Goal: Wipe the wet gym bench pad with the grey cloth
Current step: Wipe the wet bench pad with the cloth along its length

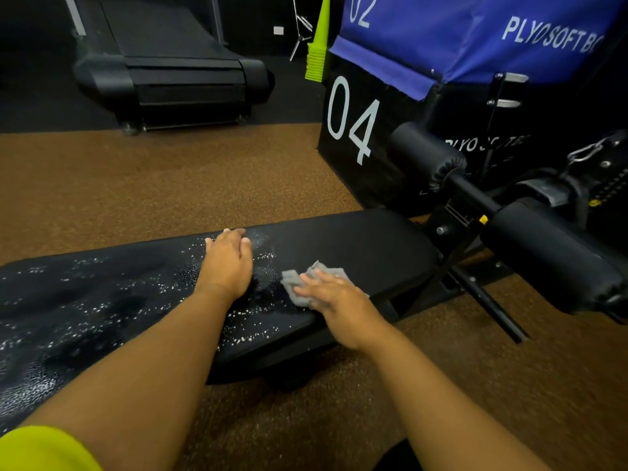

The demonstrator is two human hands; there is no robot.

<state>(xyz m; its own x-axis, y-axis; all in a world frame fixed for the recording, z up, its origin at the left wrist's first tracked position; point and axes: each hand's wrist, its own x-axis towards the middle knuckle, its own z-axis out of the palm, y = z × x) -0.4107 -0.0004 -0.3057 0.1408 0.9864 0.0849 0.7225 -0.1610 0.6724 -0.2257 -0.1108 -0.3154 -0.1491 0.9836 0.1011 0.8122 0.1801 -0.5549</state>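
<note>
Black vinyl beaded with water fills the lower left of the frame: the bench pad [102,311] runs from the left edge toward the middle right, and its right end looks dull and dry while everything left of the hands glistens with droplets. The grey cloth [307,280] lies flat on the pad just right of centre, pressed under the open, spread fingers of the right hand [334,300], not bunched in a fist. The left hand [228,263] rests palm down on the wet part beside it, fingers reaching the far edge, holding nothing. The two hands sit near each other but apart. My worry is that small cloth: under a flat palm it could slide out or ride over the beads and only smear them. It may also soak through long before the big wet stretch at the left is done. The bracing hand sits on slick vinyl, so a hard push could slip it, and it covers water that will need a pass too.
</note>
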